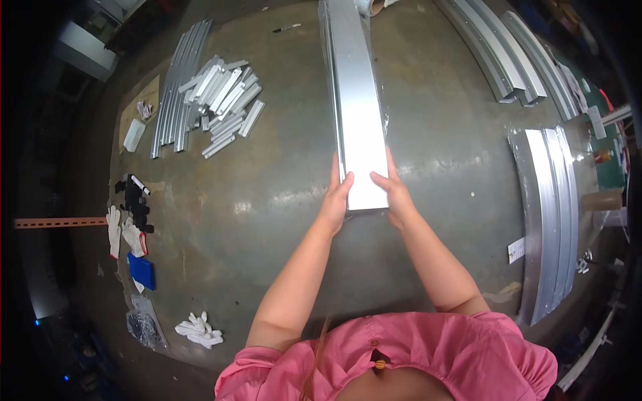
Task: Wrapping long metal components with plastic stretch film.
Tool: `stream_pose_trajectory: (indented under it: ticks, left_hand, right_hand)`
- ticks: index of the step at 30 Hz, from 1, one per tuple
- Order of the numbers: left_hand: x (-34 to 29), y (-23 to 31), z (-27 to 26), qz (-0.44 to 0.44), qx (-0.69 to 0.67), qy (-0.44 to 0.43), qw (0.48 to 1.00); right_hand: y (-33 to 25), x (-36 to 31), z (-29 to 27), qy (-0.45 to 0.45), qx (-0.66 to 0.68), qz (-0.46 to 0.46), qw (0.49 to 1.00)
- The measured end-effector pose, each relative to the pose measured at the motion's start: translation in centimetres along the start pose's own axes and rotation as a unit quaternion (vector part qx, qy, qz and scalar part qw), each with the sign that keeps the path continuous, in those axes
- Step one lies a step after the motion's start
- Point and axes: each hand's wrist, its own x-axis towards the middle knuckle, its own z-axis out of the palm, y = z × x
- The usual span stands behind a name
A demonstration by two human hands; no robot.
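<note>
A long silver aluminium profile (pixel 356 100) lies on the dark metal table (pixel 267 200), running away from me, with clear plastic film along its sides. My left hand (pixel 336 198) grips its near left corner. My right hand (pixel 393 190) grips the near right edge, thumb on the top face. Both forearms reach in from the lower edge above my pink top.
A heap of short aluminium pieces (pixel 224 100) and long thin rails (pixel 175 90) lie at the far left. Wrapped profiles (pixel 548 220) rest at the right, more profiles (pixel 511 57) at the far right. White gloves (pixel 198 329), a blue block (pixel 142 271) and black parts (pixel 137 204) sit along the left edge.
</note>
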Motion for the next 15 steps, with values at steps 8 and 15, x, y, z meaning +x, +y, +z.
stream_pose_trajectory:
  ticks: [8,15]
  left_hand:
    - [3.7,3.0,2.0,0.066,0.301,0.151,0.939]
    - [4.5,2.3,1.9,0.093,0.341,0.099,0.93]
  right_hand:
    - [-1.6,3.6,0.2,0.158,-0.464,-0.249,0.835]
    - [-1.5,5.9,0.6,0.072,-0.394,-0.164,0.901]
